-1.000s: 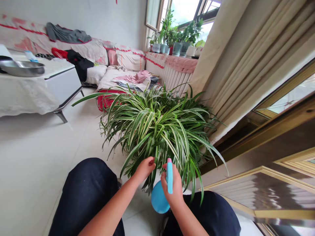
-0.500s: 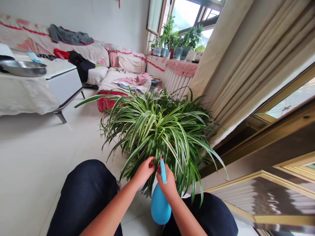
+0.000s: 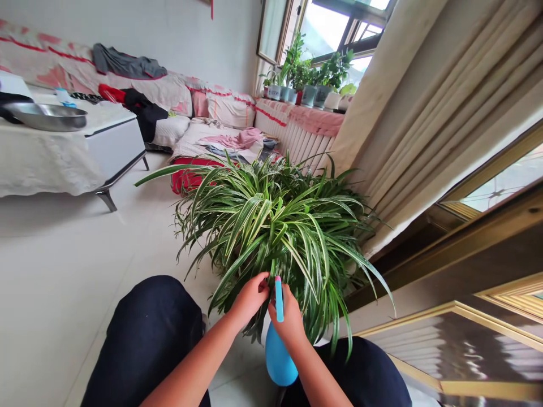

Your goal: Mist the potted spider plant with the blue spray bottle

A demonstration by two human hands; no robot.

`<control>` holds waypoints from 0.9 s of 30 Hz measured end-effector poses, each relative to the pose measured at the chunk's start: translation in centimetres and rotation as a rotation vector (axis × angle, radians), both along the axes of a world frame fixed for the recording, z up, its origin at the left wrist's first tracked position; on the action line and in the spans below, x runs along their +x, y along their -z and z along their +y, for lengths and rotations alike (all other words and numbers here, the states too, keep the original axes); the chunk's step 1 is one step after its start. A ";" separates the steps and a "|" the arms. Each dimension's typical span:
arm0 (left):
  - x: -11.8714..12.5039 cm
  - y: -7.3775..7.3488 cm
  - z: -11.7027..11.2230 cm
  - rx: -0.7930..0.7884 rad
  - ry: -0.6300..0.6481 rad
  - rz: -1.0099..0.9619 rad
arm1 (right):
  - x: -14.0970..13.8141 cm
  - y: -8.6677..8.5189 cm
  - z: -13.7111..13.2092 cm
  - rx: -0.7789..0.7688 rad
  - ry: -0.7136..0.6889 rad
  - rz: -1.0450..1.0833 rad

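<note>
A large spider plant with long green-and-white striped leaves spreads in front of me; its pot is mostly hidden. My right hand is wrapped around the neck of a blue spray bottle, below the plant's front leaves. The bottle's light-blue head has a pink tip pointing toward the foliage. Beside it, my left hand reaches into the lower front leaves, fingers curled and thumb close to them. Whether a leaf is pinched there is hidden.
My dark-trousered knees flank the plant. A low table with a metal pan stands left. Behind are a clothes-strewn sofa and potted plants on a sill. A curtain and a glossy gold-trimmed panel border the right.
The view has shifted slightly. The spray bottle has moved a little to the right and its head stands more upright. My left hand stays at the same leaves.
</note>
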State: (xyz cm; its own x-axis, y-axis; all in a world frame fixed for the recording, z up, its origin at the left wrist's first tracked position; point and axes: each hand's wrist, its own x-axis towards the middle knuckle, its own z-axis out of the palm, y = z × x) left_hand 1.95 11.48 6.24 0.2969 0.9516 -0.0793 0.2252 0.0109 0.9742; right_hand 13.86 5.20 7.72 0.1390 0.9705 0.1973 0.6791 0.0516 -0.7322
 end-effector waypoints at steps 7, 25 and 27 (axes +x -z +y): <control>0.0 0.2 0.2 0.030 -0.030 0.040 | -0.1 -0.4 0.2 -0.013 -0.010 -0.083; -0.2 -0.2 0.0 0.091 -0.024 0.085 | 0.1 -0.1 0.7 0.060 0.002 -0.158; -0.2 -0.2 0.0 0.094 -0.016 0.094 | 0.1 0.0 0.8 0.064 -0.015 -0.160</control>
State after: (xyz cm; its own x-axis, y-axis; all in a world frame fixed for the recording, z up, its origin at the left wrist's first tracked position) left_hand 1.71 11.47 6.46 0.2768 0.9608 -0.0158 0.3158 -0.0754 0.9458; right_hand 13.95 6.02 7.75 0.0859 0.9570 0.2769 0.7857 0.1058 -0.6095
